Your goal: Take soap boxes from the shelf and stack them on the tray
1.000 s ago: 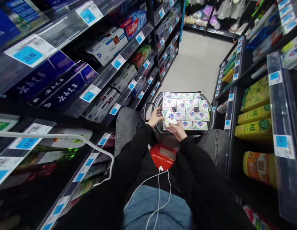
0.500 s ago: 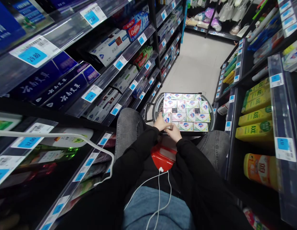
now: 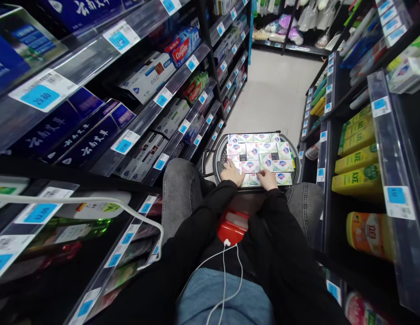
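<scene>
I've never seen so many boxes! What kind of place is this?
Most likely a shop aisle: shelves on both sides carry price tags, toothpaste and yellow bottles, and a basket of soap boxes sits on the floor.

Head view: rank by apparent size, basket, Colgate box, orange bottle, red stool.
1. basket
2. orange bottle
3. Colgate box and red stool: look alike, unranked; the stool is partly hidden.
</scene>
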The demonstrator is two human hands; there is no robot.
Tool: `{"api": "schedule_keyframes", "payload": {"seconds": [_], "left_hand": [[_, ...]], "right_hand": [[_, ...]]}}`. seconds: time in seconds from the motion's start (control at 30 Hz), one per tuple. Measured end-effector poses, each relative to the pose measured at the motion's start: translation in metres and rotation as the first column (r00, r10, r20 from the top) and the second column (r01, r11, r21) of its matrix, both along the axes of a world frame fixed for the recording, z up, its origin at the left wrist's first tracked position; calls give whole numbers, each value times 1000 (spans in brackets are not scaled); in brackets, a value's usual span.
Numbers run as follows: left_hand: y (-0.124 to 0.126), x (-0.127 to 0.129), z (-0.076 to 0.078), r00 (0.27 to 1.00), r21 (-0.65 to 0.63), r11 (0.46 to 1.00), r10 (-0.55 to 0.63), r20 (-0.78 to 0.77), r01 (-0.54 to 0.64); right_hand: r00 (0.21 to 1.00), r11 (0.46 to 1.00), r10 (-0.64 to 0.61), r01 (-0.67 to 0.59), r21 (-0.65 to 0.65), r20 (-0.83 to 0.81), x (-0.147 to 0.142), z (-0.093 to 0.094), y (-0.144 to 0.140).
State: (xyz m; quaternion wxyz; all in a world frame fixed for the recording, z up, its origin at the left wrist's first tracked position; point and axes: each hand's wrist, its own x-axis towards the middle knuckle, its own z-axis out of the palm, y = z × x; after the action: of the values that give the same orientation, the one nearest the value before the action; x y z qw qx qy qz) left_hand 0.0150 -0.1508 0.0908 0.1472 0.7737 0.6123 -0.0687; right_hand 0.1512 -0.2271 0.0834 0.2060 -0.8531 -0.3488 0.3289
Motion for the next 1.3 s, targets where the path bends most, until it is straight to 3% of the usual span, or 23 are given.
{"api": "schedule_keyframes", "payload": {"seconds": [0.17,0.3,0.47,0.53,0.63,0.7,0.8,0.87,1.3], "left_hand": [[4,-11,1,999,-19,999,37,26,-36],[33,-45,6,965,-253,952,213,150,-171],[60,-76,-2,830,-549,803,456,320,-230],[58,-76,-5,767,-639,744,522,373,-195],[47,-71,-8,735,-698,703,546,402,-140],[41,-70,-9,753,-687,720,508,418,-104],[35,-72,-10,829,-561,827,345,440,-47],[33,-74,-9,864,-492,870,257,434,-11],[27,-70,-2,843,-562,826,322,432,-28]], "right_hand": [[961,967,253,-253,-17,109,-11,-3,-2],[852,895,442,-439,-77,283,-24,-3,-1],[854,893,428,-451,9,297,-46,-8,7],[873,896,417,-441,47,252,-53,-12,9],[896,902,405,-424,82,179,-60,-17,10],[906,904,401,-416,105,132,-62,-20,10],[922,911,385,-388,140,48,-65,-23,10],[930,916,366,-364,171,18,-66,-24,10],[945,935,328,-323,144,-10,-66,-22,8]]}}
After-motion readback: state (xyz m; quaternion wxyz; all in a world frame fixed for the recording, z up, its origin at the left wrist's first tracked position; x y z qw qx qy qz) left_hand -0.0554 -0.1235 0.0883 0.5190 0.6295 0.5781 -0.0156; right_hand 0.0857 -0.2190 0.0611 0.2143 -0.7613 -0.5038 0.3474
